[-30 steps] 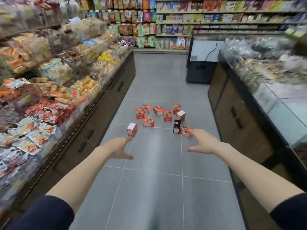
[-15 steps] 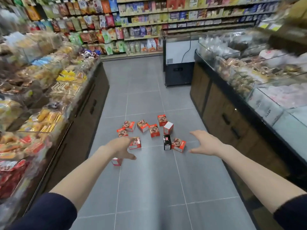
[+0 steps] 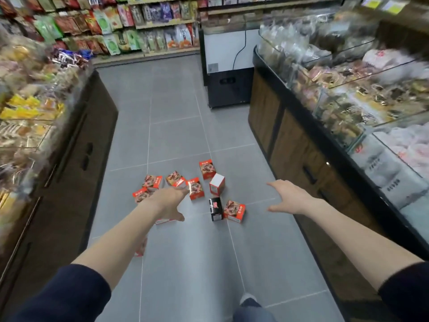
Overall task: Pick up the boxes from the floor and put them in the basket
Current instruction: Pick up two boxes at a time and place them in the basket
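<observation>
I count ten boxes (image 3: 196, 188) on the wide floor (image 3: 176, 126) between two counters (image 3: 76, 159), with my left hand (image 3: 167, 203) and right hand (image 3: 290, 197) spread and empty.

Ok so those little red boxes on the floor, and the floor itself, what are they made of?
The red boxes look like thin printed cardboard, slightly glossy: crisp folded edges, picture faces. The floor looks like matte grey tile, probably ceramic: square pieces with thin grout lines.
</observation>
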